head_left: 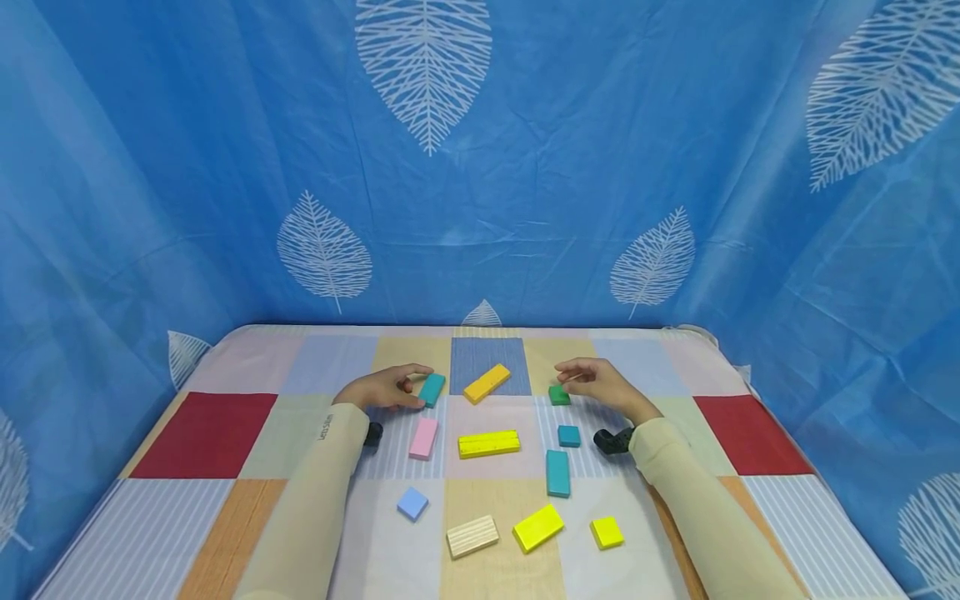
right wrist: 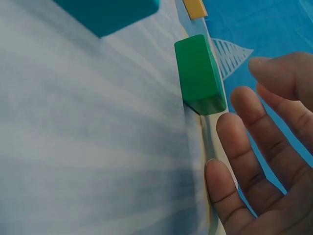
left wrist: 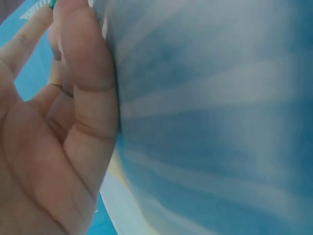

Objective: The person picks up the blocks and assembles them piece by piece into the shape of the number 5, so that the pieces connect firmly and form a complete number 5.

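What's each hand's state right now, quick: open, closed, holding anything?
Left hand: closed, pinching the far-left teal block.
Right hand: open, holding nothing, fingers near the green block.

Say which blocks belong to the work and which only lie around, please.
Apparently in use: teal block, at left hand; green block, near right hand.
Lying about: orange block; pink block; blue block; wooden block; two other teal blocks; three yellow blocks.

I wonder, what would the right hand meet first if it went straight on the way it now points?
The right hand would likely meet the green block close by; its height is hard to judge, and if it passed above, the orange block seems next.
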Available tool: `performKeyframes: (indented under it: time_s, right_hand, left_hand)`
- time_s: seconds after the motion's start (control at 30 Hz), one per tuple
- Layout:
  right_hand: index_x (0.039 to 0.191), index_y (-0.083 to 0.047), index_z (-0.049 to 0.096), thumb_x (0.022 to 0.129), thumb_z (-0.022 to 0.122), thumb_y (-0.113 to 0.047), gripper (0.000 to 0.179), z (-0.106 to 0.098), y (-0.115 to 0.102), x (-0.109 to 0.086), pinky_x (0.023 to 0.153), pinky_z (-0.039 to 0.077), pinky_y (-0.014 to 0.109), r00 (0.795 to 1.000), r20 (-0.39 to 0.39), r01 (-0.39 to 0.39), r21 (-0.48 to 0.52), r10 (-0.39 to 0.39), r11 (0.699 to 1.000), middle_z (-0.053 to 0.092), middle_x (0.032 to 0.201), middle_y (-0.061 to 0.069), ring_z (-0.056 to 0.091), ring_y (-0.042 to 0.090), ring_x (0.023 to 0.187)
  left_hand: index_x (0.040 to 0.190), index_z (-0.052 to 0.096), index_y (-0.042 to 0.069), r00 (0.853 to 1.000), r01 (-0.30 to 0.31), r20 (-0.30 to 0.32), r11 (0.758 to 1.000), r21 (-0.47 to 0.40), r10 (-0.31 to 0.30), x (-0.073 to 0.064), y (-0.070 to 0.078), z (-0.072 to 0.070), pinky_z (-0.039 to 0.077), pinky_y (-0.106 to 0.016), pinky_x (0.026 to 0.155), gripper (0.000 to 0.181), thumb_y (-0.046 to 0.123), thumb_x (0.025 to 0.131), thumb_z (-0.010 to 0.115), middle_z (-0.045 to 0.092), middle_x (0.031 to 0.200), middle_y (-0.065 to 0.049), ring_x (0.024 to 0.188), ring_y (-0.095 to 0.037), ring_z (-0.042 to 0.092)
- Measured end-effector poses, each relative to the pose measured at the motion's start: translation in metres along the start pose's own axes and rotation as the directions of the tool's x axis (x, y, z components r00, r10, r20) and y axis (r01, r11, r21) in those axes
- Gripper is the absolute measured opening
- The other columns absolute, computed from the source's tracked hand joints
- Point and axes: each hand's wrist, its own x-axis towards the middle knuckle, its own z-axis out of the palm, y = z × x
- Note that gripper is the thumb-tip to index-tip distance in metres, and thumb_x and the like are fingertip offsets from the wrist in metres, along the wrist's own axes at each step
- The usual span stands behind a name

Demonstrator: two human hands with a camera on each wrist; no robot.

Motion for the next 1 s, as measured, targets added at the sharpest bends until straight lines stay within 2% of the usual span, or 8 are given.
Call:
performKeyframes:
  time_s: [0.13, 0.3, 0.57, 0.8, 1.0]
  right_hand:
    - [0.141, 0.012, 0.062, 0.104, 0.069, -0.005, 0.041, 0.001, -0.001, 0.002, 0.096, 0.055, 0.031, 1.0, 0.01, 0.02, 0.02, -0.021, 1.0, 0.07, 0.128, 0.028, 0.068, 0.034, 0.116]
    - [0.141, 0.015, 0.06, 0.104, 0.068, -0.003, 0.042, 0.004, -0.003, 0.006, 0.092, 0.054, 0.025, 0.999, 0.02, 0.041, 0.056, -0.043, 0.998, 0.068, 0.129, 0.031, 0.068, 0.038, 0.117]
    - [0.138, 0.016, 0.062, 0.104, 0.067, -0.001, 0.039, 0.01, -0.007, 0.012, 0.093, 0.054, 0.03, 0.997, 0.027, 0.076, 0.031, -0.076, 0.997, 0.069, 0.126, 0.032, 0.068, 0.037, 0.113]
    - [0.138, 0.014, 0.063, 0.103, 0.068, -0.002, 0.039, 0.014, -0.013, 0.017, 0.097, 0.055, 0.042, 0.998, 0.028, 0.062, -0.001, -0.062, 0.998, 0.07, 0.126, 0.03, 0.067, 0.038, 0.113]
    - [0.138, 0.013, 0.063, 0.102, 0.069, 0.0, 0.039, 0.016, -0.018, 0.022, 0.097, 0.056, 0.045, 0.998, 0.034, 0.049, -0.024, -0.048, 0.999, 0.071, 0.126, 0.03, 0.069, 0.037, 0.111]
  left_hand:
    - [0.164, 0.044, 0.012, 1.0, -0.009, -0.003, 1.0, 0.01, 0.009, 0.001, -0.002, 0.0, 0.046, -0.029, 0.08, 0.069, 0.015, 0.103, 0.075, 0.051, 0.111, -0.011, 0.091, -0.022, 0.054]
    - [0.163, 0.044, 0.01, 0.999, -0.044, 0.002, 0.999, 0.001, 0.044, 0.004, -0.006, 0.0, 0.046, -0.028, 0.079, 0.068, 0.014, 0.103, 0.075, 0.051, 0.109, -0.011, 0.086, -0.02, 0.053]
    - [0.164, 0.044, 0.008, 0.998, -0.056, 0.001, 0.998, -0.029, 0.056, 0.005, -0.009, 0.001, 0.045, -0.027, 0.077, 0.068, 0.01, 0.103, 0.074, 0.05, 0.106, -0.01, 0.083, -0.019, 0.049]
    - [0.164, 0.044, 0.007, 0.998, -0.062, -0.001, 0.997, -0.055, 0.062, 0.006, -0.009, 0.002, 0.044, -0.027, 0.077, 0.069, 0.008, 0.103, 0.074, 0.05, 0.106, -0.01, 0.086, -0.02, 0.048]
    - [0.165, 0.043, 0.007, 0.998, -0.065, -0.005, 0.996, -0.052, 0.065, 0.006, -0.011, 0.001, 0.044, -0.027, 0.076, 0.069, 0.009, 0.103, 0.074, 0.05, 0.105, -0.011, 0.083, -0.019, 0.048]
